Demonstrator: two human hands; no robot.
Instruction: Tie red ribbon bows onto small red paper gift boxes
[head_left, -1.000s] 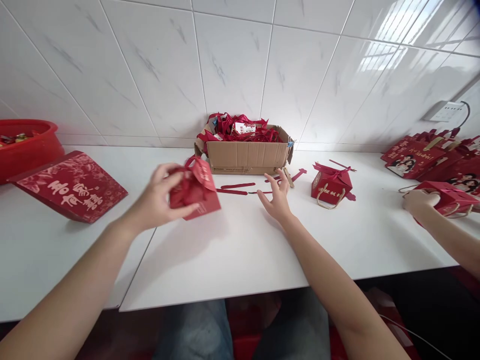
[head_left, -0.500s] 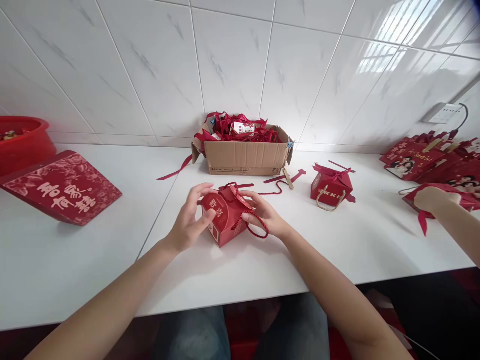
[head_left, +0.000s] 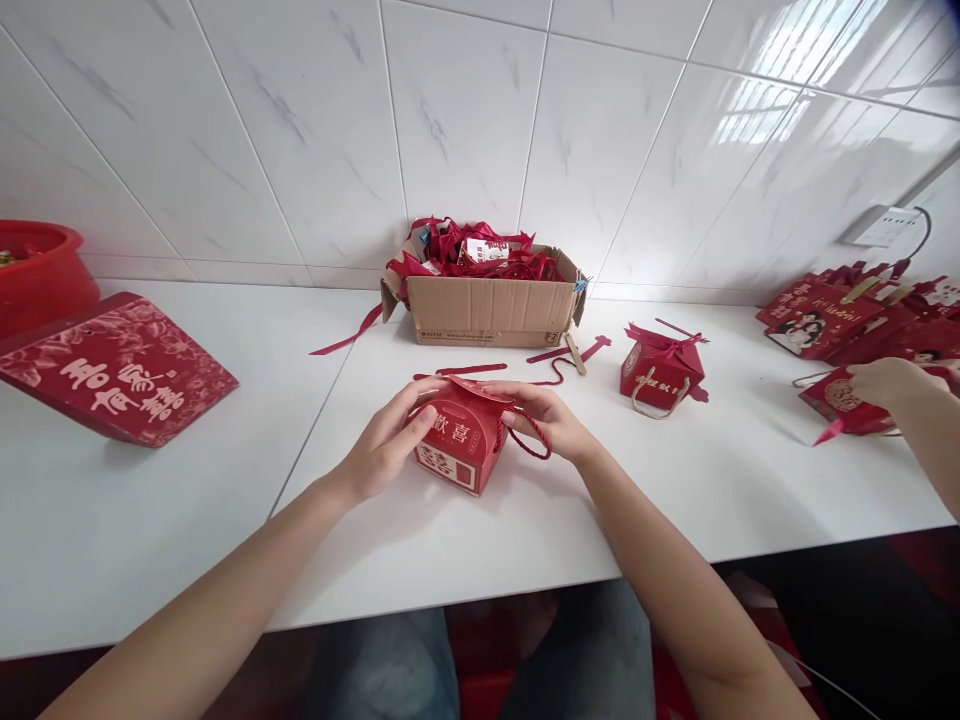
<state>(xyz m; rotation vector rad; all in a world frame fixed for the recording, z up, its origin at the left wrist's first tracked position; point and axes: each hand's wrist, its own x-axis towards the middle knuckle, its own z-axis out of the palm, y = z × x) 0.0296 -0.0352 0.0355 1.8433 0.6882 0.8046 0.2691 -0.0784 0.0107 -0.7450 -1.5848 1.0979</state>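
Observation:
A small red gift box (head_left: pixel 459 440) with gold lettering and a pale front label rests on the white table between both hands. My left hand (head_left: pixel 390 440) holds its left side, thumb on the curved top flap. At the right side, my right hand (head_left: pixel 551 420) grips the box, with the red rope handle (head_left: pixel 534 450) looping out beneath its fingers. The fingertips behind the box are partly hidden. Just beyond it lie red strips (head_left: pixel 472 371) and a gold strip (head_left: pixel 576 354).
A cardboard box (head_left: pixel 487 311) of red ribbons stands by the wall. Another red box (head_left: pixel 660 372) sits right of centre. A large red bag (head_left: pixel 127 370) and red basin (head_left: pixel 45 275) are at left. Another person's hand (head_left: pixel 889 385) holds a red box (head_left: pixel 844 400).
The box between my hands has turned so its labelled front faces me more, and its rope handle has shifted right. At far right, the other person's box has turned too.

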